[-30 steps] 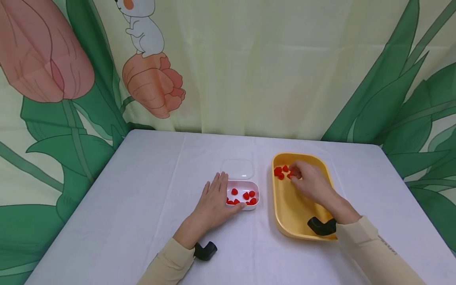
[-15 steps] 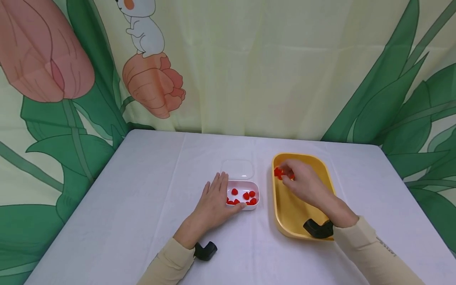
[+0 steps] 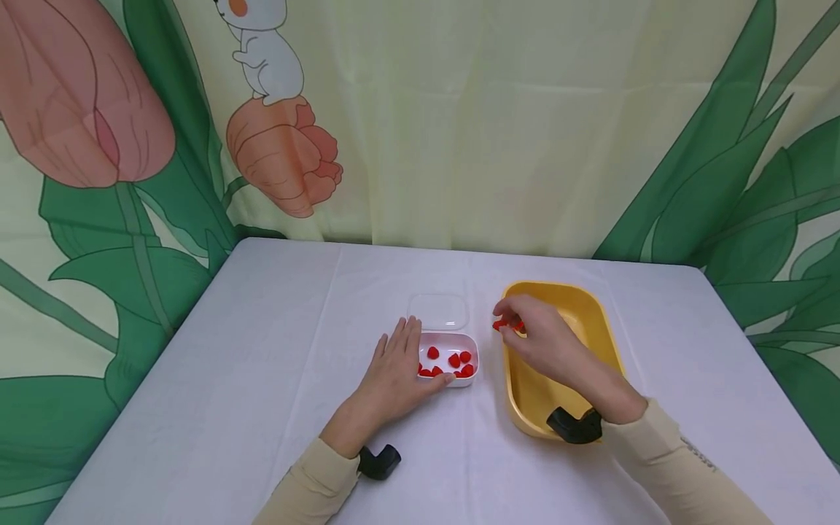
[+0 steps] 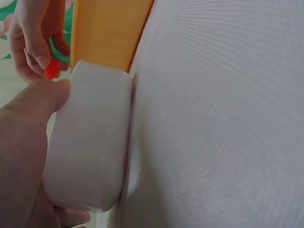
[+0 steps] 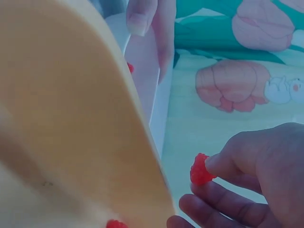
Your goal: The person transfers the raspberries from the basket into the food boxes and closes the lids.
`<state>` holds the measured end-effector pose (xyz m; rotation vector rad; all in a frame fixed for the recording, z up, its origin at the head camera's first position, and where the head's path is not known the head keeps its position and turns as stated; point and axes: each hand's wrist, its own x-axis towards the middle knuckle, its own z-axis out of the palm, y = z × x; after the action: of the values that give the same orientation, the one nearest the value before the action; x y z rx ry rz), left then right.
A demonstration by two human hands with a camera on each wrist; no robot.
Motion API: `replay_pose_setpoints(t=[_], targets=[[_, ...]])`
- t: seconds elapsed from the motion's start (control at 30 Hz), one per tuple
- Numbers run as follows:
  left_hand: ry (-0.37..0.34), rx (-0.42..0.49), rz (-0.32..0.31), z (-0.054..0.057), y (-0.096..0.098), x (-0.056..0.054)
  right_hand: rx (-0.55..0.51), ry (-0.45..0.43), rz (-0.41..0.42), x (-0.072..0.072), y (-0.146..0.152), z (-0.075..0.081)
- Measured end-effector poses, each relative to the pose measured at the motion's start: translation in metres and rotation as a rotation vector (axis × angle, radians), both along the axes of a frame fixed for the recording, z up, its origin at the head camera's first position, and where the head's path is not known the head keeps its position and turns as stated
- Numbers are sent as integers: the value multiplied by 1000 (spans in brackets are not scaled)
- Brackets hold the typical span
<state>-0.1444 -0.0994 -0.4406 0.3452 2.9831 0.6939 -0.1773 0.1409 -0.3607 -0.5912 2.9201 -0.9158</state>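
Note:
My right hand [image 3: 547,339] pinches a red toy raspberry [image 5: 202,169] between thumb and fingers. It hangs over the left rim of the yellow tray [image 3: 539,390]. More red shows behind the fingers, and one raspberry [image 5: 116,223] lies in the tray in the right wrist view. My left hand [image 3: 387,375] rests against a small white box [image 3: 445,342], its fingers straight along the left side and its thumb at the near rim. Several raspberries [image 3: 454,360] lie inside the box; the hand hides part of it. The box's smooth side wall [image 4: 90,137] fills the left wrist view's middle.
A clear plastic lid [image 3: 438,311] lies flat just behind the white box. The tray stands to the box's right with a narrow gap of white tablecloth [image 3: 488,408] between them. Behind the table hangs a flowered curtain [image 3: 485,124].
My right hand has moved left from the tray's inside to its left rim, now with a raspberry between its fingers. The left hand and the white box have stayed in place.

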Motion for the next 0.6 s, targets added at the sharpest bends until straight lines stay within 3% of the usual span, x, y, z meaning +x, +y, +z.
replay_pose_setpoints(t=[0.6], targets=[[18,6,-13,-1,-1,0,-16,-34,82,7,-26,-4]])
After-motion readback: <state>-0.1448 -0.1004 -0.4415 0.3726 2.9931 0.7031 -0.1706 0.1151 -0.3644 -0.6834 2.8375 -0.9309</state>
